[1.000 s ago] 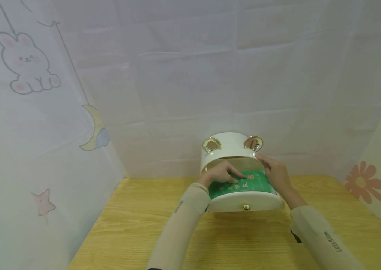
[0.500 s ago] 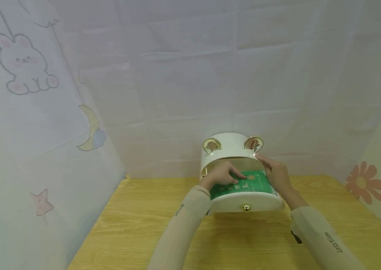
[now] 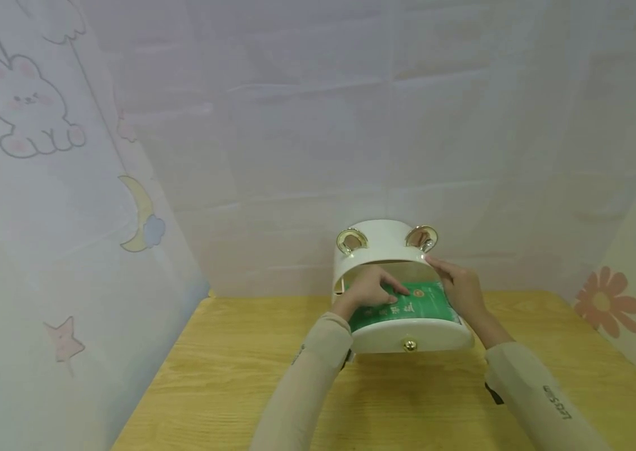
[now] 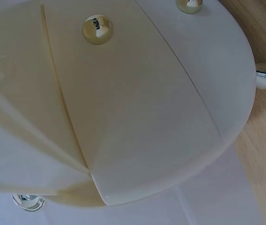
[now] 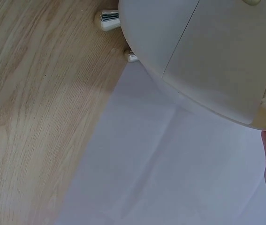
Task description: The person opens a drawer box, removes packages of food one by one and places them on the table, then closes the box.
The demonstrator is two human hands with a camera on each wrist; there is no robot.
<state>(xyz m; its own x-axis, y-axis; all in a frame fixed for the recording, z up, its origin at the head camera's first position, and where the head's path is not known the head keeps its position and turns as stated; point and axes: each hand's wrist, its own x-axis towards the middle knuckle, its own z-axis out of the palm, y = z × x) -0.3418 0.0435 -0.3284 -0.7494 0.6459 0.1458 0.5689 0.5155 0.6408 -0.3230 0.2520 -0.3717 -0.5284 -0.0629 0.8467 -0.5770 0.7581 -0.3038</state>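
Green packet lies in the open drawer; left hand rests on it, fingers apart. Right hand, fingers extended, touches the white box. Risk: uneven pressure could ruck the packet, jamming the drawer.

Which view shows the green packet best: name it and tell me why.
The head view: the green packet lies in the open drawer, its face partly covered by the left hand. Neither wrist view shows any of it.

The left arm and right arm are stretched toward the counter's far edge. The left hand is bent inward, one finger straightened; the right hand is slanted inward.
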